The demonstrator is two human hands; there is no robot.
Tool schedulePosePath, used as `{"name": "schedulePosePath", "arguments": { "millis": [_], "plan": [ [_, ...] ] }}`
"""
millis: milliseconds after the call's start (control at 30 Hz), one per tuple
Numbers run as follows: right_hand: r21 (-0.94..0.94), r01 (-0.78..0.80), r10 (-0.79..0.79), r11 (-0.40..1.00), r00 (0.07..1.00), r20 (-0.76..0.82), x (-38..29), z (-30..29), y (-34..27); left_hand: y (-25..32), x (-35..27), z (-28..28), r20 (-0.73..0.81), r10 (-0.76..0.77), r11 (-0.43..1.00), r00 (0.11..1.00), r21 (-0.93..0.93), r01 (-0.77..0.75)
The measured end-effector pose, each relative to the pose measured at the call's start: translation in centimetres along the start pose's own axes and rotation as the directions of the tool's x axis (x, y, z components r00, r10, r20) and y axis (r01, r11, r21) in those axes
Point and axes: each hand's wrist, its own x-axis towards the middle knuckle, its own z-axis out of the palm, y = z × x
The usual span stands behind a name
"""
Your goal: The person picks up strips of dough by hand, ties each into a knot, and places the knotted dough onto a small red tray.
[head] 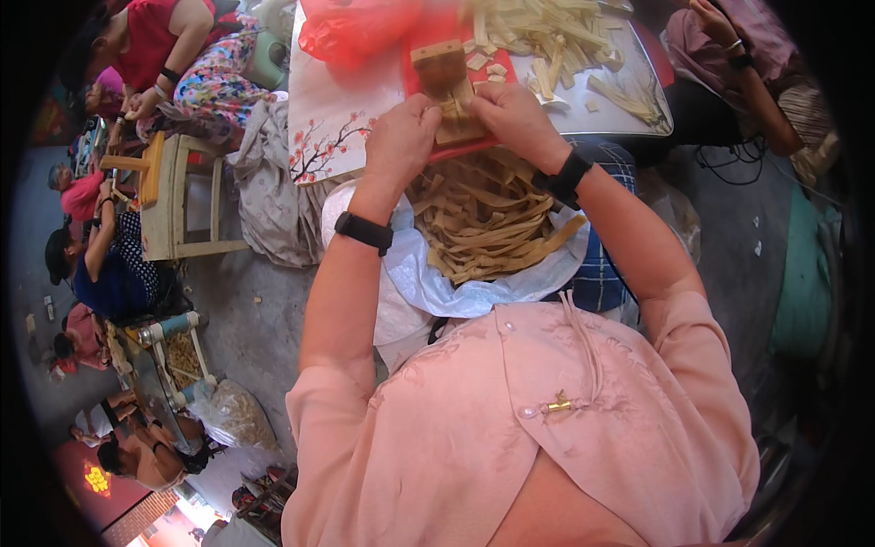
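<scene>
A small wooden jig (437,63) with an upright block stands on a red board (417,82) at the table's near edge. My left hand (405,133) is at its left side, thumb and fingertips pinched together. Opposite it, my right hand (511,117) pinches in the same way. Between the fingertips a short tan strip (451,108) lies across the jig; its ends are hidden by my fingers. Below, in my lap, a white woven sack (437,280) is folded open around many flat tan strips (489,219).
Pale strips (567,34) are heaped on the table, with cut bits (487,65) near the jig. A red plastic bag (355,31) sits at the far left. A wooden stool (195,198) stands to the left. Other people sit on both sides; a person's hand (714,24) shows at right.
</scene>
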Motion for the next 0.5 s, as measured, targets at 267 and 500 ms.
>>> {"name": "schedulePosePath", "arguments": {
  "millis": [267,500],
  "plan": [
    [0.164,-0.051,0.05,0.985,0.999,0.011,-2.7,0.2,1.2,-3.0,-3.4,-0.9,0.298,-0.092,0.494,0.95,-0.815,0.304],
    [0.607,-0.371,0.144,0.703,0.91,0.389,-6.3,2.0,-3.3,1.7,-6.3,-0.6,0.228,-0.154,0.042,0.961,-0.971,0.237]
  ]
}}
